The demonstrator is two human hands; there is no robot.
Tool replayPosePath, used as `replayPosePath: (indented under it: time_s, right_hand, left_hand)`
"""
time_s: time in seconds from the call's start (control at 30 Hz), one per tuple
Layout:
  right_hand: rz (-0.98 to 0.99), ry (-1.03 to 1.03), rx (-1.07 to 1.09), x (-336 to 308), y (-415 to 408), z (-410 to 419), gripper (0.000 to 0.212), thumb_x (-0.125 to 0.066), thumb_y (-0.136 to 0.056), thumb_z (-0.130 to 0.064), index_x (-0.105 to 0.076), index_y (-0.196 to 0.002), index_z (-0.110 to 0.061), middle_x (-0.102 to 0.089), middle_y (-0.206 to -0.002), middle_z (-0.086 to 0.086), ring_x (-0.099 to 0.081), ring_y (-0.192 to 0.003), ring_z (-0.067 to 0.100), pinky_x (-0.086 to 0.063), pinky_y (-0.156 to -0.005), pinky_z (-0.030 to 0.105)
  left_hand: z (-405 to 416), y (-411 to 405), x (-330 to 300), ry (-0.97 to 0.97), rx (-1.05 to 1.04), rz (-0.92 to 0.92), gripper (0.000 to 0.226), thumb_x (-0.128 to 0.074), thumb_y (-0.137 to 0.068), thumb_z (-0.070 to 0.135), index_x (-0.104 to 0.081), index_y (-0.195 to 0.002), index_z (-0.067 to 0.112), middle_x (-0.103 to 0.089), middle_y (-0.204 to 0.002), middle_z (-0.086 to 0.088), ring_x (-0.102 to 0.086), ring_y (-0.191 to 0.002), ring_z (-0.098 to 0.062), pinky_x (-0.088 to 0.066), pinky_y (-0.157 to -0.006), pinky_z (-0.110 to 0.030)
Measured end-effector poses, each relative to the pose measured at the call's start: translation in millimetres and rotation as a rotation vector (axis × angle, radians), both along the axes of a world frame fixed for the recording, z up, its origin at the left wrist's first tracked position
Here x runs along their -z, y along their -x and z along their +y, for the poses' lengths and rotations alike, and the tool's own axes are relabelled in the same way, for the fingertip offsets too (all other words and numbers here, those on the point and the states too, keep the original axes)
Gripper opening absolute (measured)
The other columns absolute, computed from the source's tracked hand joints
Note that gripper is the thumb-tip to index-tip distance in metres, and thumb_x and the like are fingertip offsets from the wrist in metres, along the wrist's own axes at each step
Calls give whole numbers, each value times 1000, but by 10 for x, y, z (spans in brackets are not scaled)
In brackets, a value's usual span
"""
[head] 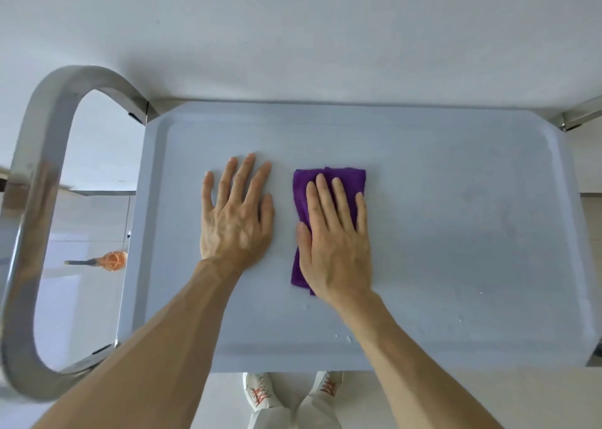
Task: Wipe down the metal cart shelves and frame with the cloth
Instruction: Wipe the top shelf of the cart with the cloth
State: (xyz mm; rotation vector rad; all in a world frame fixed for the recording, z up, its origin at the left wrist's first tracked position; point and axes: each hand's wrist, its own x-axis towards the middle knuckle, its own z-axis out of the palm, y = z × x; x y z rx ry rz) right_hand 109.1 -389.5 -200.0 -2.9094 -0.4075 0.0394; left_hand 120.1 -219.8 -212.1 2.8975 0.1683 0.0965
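On the top shelf (456, 200) of the cart, near its middle, we find the purple cloth (329, 181) folded into a narrow strip. Its long axis runs from the near edge toward the far edge, in line with the forearm above it.

Right hand (335, 243): flat on the cloth, fingers (325, 197) straight and close together, pressing down rather than gripping. The cloth lies directly under the palm; a band shows beyond the fingertips and a strip along the thumb side.

Left hand (237, 213): flat on bare shelf just beside the cloth, not touching it, fingers spread and straight, holding nothing. We judge it is bracing.

Relation that matters: the cloth sits left of centre, so the larger unwiped-looking area lies to the right of the right hand. A few droplets (345, 337) sit near the front edge. We judge a sideways sweep, across the strip's long axis, gives the widest pass.

The frame handle (35, 200) stands well to the left, nearer the left hand; we judge it not yet wiped.
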Motion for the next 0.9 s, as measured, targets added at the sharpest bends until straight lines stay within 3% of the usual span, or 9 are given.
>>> replayPosePath:
  time_s: [0.13,0.27,0.37,0.47,0.53,0.7,0.9]
  right_hand:
    - [71,-15,-220,-16,714,-321,55,-36,-104,-34,-30,-156,-14,-24,-165,2,-16,-154,21,-22,-121,53]
    - [34,-34,-268,-40,586,-978,52,-39,-102,-31,-41,-151,-11,-33,-161,3,-26,-151,22,-28,-118,54]
    - [3,10,-70,-33,198,-1081,52,-41,-102,-30,-43,-149,-9,-37,-158,6,-31,-149,25,-27,-119,54]
    - [-2,49,304,-31,6,-616,54,-41,-102,-30,-38,-152,-9,-34,-160,7,-27,-150,26,-19,-122,53]
    - [-10,34,384,-24,89,-253,56,-42,-102,-31,-35,-153,-9,-31,-161,8,-24,-151,27,-17,-122,54]
    - [50,-31,54,-26,893,85,59,-41,-102,-33,-30,-155,-11,-25,-164,5,-15,-154,23,-18,-122,54]
    - [42,-98,-237,-38,1083,-607,53,-42,-102,-32,-39,-152,-15,-30,-162,0,-21,-152,19,-23,-121,52]
  left_hand:
    - [-2,9,26,-7,-4,-24,50,-33,-101,35,-37,-150,26,-32,-160,0,-21,-151,-21,-11,-122,-51]
    - [4,-2,55,-2,0,-36,49,-34,-101,35,-36,-150,27,-32,-160,1,-21,-150,-21,-10,-123,-51]
    - [7,0,58,-2,2,-40,49,-35,-101,34,-37,-150,26,-32,-160,0,-21,-150,-22,-10,-123,-51]
    - [17,-2,45,-2,9,-37,49,-34,-102,34,-35,-150,26,-31,-160,0,-20,-150,-22,-9,-123,-50]
    - [20,2,35,-2,4,-34,49,-34,-102,35,-35,-150,25,-31,-160,-1,-20,-150,-22,-8,-123,-50]
    - [8,10,15,-3,6,-16,49,-34,-102,34,-35,-151,25,-30,-161,-1,-19,-151,-21,-8,-123,-51]
    - [1,10,28,10,4,-21,49,-34,-103,33,-35,-150,25,-30,-161,0,-19,-151,-21,-8,-123,-51]
